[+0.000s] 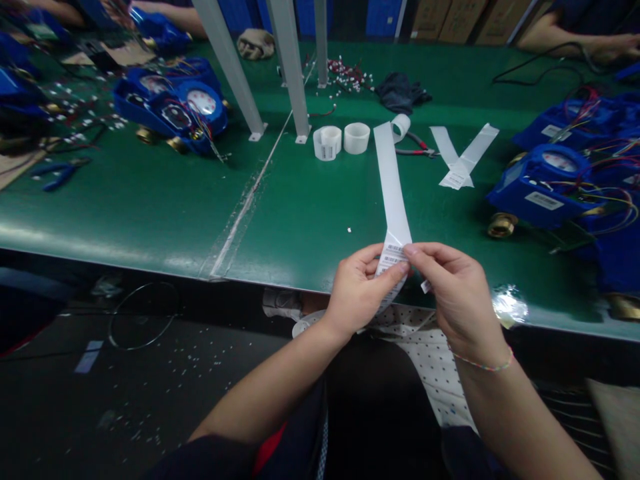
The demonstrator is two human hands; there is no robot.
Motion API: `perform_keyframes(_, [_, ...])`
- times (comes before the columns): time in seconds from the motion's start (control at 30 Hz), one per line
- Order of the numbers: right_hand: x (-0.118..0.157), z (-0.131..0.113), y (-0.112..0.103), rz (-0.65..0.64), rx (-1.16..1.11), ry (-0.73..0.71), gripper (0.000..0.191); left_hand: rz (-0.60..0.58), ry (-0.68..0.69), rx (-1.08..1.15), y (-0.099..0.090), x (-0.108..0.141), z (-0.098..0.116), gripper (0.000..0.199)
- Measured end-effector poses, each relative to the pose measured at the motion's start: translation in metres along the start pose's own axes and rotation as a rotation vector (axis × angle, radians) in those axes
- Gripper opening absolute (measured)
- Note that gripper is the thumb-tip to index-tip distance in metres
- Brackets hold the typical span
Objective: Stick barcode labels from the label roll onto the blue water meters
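A long white strip of barcode labels (393,180) runs from a small roll (401,128) on the green table to the front edge. My left hand (356,285) is closed on its printed end, thumb on top of the barcodes. With thumb and fingertip pinched, my right hand (453,287) grips the strip's right edge just above. A small white piece shows under the right fingers; whether it is a loose label I cannot tell. Two more label rolls, one with a barcode (327,143) and one plain (357,138), stand beyond my hands. Crossed label strips (463,160) lie to the right.
Blue meters with brass fittings and loose wires (545,180) crowd the right side; more blue meters (175,103) sit at left. Red-handled pliers (417,148) lie behind the strip. Grey metal posts (290,67) rise from the table. Co-workers' arms (575,43) show across it.
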State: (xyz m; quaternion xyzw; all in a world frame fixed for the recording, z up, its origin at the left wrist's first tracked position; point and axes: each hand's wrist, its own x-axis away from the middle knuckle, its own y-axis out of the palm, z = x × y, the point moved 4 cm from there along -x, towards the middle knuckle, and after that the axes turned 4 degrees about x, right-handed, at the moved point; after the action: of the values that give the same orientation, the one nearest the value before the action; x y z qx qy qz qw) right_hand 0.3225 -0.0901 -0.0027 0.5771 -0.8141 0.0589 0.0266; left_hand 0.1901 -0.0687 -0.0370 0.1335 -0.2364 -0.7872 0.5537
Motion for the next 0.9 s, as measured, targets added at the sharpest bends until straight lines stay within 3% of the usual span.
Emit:
perform_keyframes(0.47, [0.0022, 0.0001, -0.0009, 0.017, 0.055, -0.079, 0.017, 0.006, -0.006, 0.011, 0.0008, 0.0014, 0.0013, 0.037])
perform_keyframes(0.9, [0.0063, 0.0016, 0.0009, 0.035, 0.114, -0.117, 0.021, 0.114, 0.054, -0.061, 0.0014, -0.0005, 0.0056, 0.030])
